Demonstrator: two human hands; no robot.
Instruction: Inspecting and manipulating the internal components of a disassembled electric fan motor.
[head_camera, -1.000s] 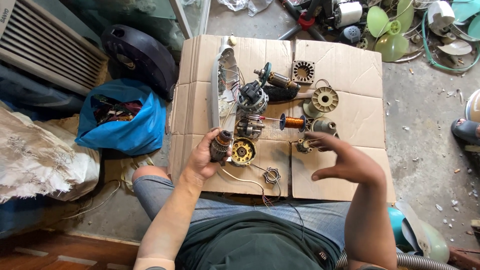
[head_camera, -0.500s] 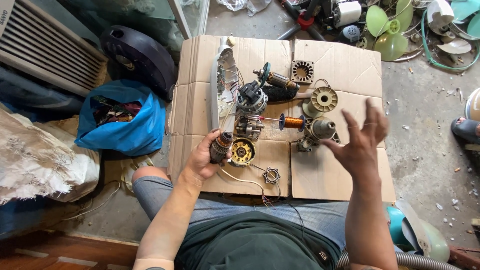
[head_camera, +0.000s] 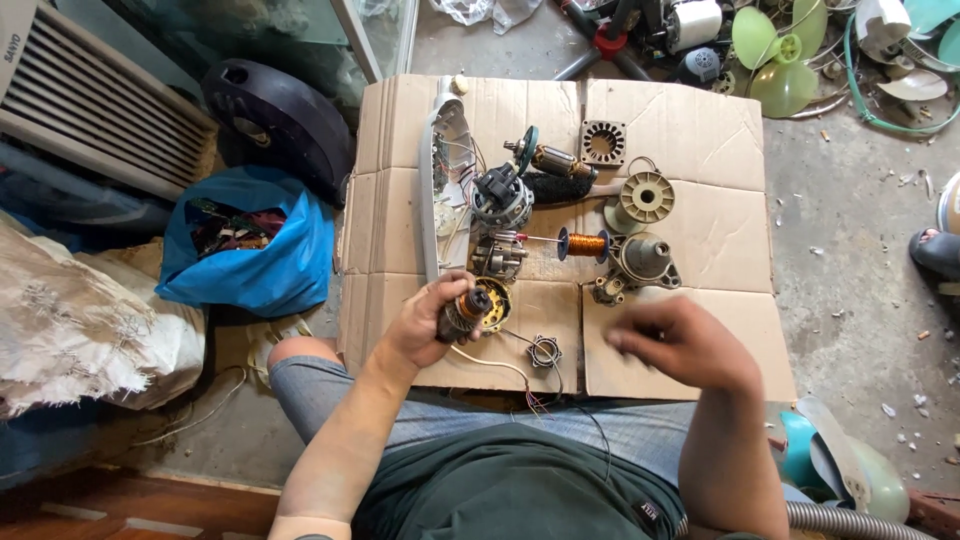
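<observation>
My left hand (head_camera: 425, 325) grips a small dark motor rotor (head_camera: 463, 312) with copper windings, held just above the cardboard sheet (head_camera: 690, 135). A round stator with yellow windings (head_camera: 495, 305) lies right beside it. My right hand (head_camera: 680, 345) hovers blurred over the cardboard's near right part, fingers curled, holding nothing I can see. A small wire ring (head_camera: 544, 351) with thin leads lies between the hands. Beyond sit a copper coil on a spindle (head_camera: 582, 243) and a grey motor housing (head_camera: 645, 262).
Further motor parts, a square vented plate (head_camera: 603, 142), a cream ribbed disc (head_camera: 646, 195) and a long grey cover (head_camera: 438, 190) lie on the cardboard. A blue bag (head_camera: 250, 245) and a black fan casing (head_camera: 270, 115) stand left. Green fan blades (head_camera: 775, 50) lie at the back right.
My right hand has dropped from raised with spread fingers to low over the cardboard with fingers curled. The left hand keeps its hold on the rotor in much the same place.
</observation>
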